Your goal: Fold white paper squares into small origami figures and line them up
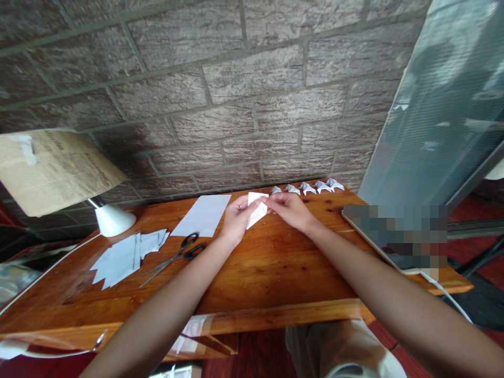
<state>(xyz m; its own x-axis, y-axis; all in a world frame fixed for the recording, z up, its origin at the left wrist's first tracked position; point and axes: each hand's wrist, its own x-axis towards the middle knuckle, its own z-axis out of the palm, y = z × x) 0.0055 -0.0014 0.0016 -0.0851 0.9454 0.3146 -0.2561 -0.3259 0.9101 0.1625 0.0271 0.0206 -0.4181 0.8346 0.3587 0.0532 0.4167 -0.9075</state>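
Between my two hands, a little above the wooden table, is a small folded piece of white paper (pixel 255 214) with a faint reddish round print. My left hand (pixel 236 218) pinches its left side, thumb on the front. At its upper right edge, the fingers of my right hand (pixel 291 210) are closed on the paper. Behind my hands, several folded white paper shapes (pixel 307 189) stand in a row along the wall. A blank white sheet (pixel 201 215) lies left of my left hand. Nearer to me, black-handled scissors (pixel 177 256) rest beside my left forearm.
Cut paper pieces (pixel 122 257) lie in a pile on the left of the table (pixel 268 283). A lamp (pixel 114 219) with a newsprint shade stands behind them. On the right edge is a tablet-like device (pixel 394 241), partly blurred, with a white cable (pixel 452 299). A brick wall (pixel 236 115) closes the back.
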